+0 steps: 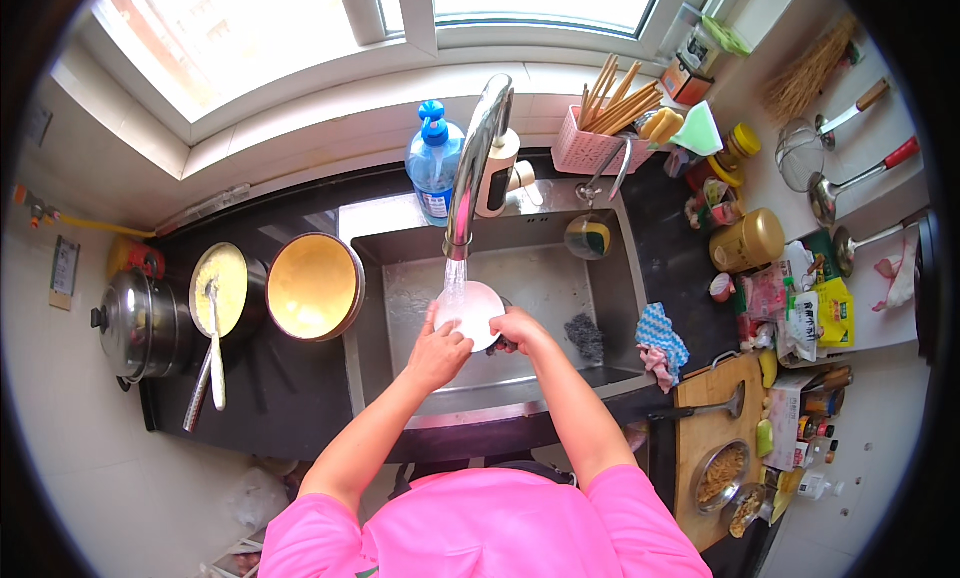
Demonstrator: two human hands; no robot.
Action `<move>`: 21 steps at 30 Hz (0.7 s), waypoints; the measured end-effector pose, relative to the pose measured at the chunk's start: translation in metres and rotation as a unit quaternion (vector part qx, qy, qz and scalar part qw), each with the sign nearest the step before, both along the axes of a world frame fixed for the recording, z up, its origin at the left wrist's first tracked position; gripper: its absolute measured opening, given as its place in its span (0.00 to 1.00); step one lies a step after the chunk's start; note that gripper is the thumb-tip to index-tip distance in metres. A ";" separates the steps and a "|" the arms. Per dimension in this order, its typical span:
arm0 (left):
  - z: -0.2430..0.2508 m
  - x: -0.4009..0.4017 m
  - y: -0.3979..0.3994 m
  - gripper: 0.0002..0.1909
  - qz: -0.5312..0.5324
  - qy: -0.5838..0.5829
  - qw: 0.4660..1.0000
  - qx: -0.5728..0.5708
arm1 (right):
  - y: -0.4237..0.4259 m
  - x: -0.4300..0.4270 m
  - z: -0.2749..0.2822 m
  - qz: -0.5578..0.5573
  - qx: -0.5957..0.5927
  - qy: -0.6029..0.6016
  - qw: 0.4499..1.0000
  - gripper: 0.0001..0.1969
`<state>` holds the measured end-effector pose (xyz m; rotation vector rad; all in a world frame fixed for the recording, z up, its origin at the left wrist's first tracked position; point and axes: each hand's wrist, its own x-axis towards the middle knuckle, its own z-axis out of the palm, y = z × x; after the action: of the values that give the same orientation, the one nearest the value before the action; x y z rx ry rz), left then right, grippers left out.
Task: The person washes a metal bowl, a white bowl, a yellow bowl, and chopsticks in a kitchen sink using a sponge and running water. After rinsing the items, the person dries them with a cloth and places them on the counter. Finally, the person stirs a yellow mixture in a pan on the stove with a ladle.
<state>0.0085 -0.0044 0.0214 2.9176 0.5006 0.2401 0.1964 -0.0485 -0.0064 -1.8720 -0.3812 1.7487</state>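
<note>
A small white bowl (480, 308) is under the stream of water from the chrome faucet (471, 173), above the steel sink (420, 398). My right hand (517, 330) grips the bowl's right rim, with the thumb on top and something dark beneath it. My left hand (441, 353) lies against the bowl's lower left side, fingers spread over its surface. A dark scouring pad (583, 336) lies on the sink floor to the right. In the sink's back right corner hangs a round sponge or scrubber (588, 237), partly yellow and green.
Left of the sink stand a yellow-lined bowl (313, 285), a pan with a spoon (217, 285) and a lidded steel pot (139, 323). A blue pump bottle (435, 158) and a pink chopstick basket (592, 147) stand behind. Cloths (661, 338) and a cutting board (694, 458) are at right.
</note>
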 end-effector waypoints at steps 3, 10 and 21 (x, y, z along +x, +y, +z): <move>-0.014 0.004 0.001 0.08 0.011 0.022 0.984 -0.178 | 0.000 0.006 0.008 0.003 0.014 -0.003 1.000 0.14; -0.048 0.029 0.003 0.10 0.355 -0.342 0.478 -0.727 | -0.016 0.006 0.029 0.026 0.218 -0.479 0.850 0.23; -0.032 0.023 0.011 0.12 0.434 -0.409 0.257 -0.760 | -0.021 -0.008 0.025 0.033 0.371 -0.430 0.823 0.25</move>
<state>0.0314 0.0066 -0.0106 0.1735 1.0612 0.7089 0.1887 -0.0692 0.0188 -1.8869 -1.2573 0.4858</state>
